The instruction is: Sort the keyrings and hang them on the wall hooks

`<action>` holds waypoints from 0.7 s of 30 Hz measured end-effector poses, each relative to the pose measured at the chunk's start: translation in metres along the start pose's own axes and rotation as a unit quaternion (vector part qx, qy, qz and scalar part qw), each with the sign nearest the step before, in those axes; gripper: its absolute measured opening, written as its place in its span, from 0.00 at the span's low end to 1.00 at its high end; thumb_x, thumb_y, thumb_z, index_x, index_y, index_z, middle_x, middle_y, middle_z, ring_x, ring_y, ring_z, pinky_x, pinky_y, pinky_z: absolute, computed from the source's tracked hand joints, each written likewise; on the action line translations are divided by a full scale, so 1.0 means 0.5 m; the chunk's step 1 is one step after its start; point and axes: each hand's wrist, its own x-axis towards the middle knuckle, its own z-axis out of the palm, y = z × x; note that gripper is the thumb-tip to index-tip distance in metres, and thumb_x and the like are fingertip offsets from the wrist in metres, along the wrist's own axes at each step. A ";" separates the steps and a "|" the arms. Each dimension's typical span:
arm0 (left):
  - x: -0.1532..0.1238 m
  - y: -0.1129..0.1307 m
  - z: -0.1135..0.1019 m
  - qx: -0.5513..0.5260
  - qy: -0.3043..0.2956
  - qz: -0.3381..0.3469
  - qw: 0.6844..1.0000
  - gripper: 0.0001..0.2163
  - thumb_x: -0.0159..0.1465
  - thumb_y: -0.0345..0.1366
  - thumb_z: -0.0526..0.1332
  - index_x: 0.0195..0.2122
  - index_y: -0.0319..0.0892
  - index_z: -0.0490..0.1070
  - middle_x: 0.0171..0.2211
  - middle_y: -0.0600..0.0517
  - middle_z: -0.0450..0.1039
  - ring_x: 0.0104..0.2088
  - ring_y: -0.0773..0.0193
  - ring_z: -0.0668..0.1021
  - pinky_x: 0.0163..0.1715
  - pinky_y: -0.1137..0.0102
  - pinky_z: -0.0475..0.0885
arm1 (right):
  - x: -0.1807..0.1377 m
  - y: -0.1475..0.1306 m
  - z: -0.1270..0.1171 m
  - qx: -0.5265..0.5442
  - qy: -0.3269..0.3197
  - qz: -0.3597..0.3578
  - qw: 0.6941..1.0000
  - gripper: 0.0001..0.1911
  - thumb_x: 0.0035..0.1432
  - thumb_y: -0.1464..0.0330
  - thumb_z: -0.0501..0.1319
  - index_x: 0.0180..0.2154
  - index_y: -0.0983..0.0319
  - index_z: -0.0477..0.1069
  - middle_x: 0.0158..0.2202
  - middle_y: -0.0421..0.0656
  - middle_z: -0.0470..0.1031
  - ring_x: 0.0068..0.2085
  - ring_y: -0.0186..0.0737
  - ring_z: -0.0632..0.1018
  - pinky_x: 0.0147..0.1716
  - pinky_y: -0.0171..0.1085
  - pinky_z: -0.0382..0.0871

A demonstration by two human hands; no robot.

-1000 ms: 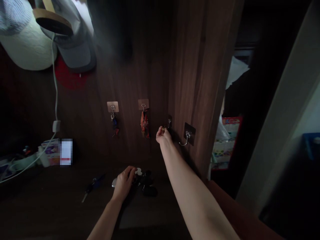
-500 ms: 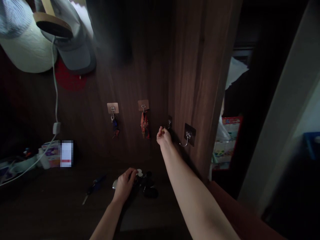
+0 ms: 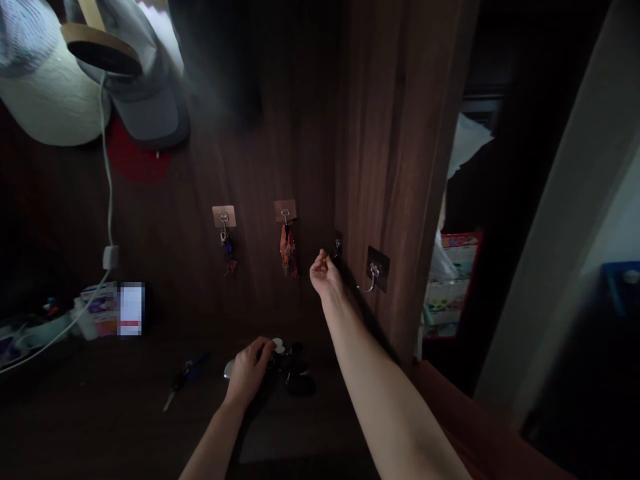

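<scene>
The right hand [image 3: 324,275] pinches something small (too small to tell what) just beside a wall hook [image 3: 339,244]. The left hand [image 3: 247,372] curls closed over black key fobs [image 3: 299,377] on the worktop [image 3: 310,427].

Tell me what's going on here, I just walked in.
A person is standing at a dark wood-grain panel. Their right hand is raised, pinching a small gold-coloured item next to a small dark wall hook. Their left hand is down on a dark surface, among black key fobs and beside a white charm. Two keychains hang from hooks on the panel.
</scene>
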 end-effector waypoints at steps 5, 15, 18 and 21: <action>0.000 0.002 -0.001 0.006 -0.003 0.006 1.000 0.15 0.61 0.46 0.48 0.31 0.45 0.70 0.23 0.55 0.72 0.26 0.65 0.75 0.29 0.75 0.64 | -0.003 0.013 -0.011 -0.014 0.001 0.008 1.000 0.13 0.59 0.76 0.52 0.24 0.63 0.67 0.20 0.34 0.72 0.19 0.22 0.71 0.17 0.20 0.62; 0.000 0.001 0.000 0.005 -0.004 0.005 1.000 0.15 0.61 0.46 0.49 0.30 0.45 0.70 0.24 0.55 0.72 0.26 0.65 0.74 0.30 0.74 0.65 | 0.010 0.016 -0.012 -0.032 0.005 -0.027 0.999 0.07 0.55 0.76 0.57 0.27 0.61 0.67 0.20 0.32 0.72 0.18 0.22 0.70 0.16 0.20 0.63; -0.001 0.003 -0.001 0.005 -0.005 0.006 1.000 0.14 0.61 0.46 0.49 0.31 0.45 0.70 0.24 0.55 0.72 0.26 0.66 0.74 0.30 0.75 0.64 | 0.010 0.015 -0.013 -0.021 0.020 -0.027 0.999 0.09 0.57 0.76 0.54 0.26 0.61 0.66 0.19 0.33 0.72 0.19 0.22 0.71 0.17 0.20 0.63; -0.001 0.005 -0.003 0.006 -0.007 0.007 1.000 0.15 0.61 0.46 0.48 0.31 0.45 0.70 0.23 0.55 0.72 0.26 0.65 0.74 0.29 0.74 0.64 | 0.004 0.017 -0.013 -0.010 0.035 -0.025 0.999 0.12 0.59 0.76 0.51 0.25 0.62 0.65 0.19 0.33 0.71 0.18 0.22 0.71 0.15 0.19 0.63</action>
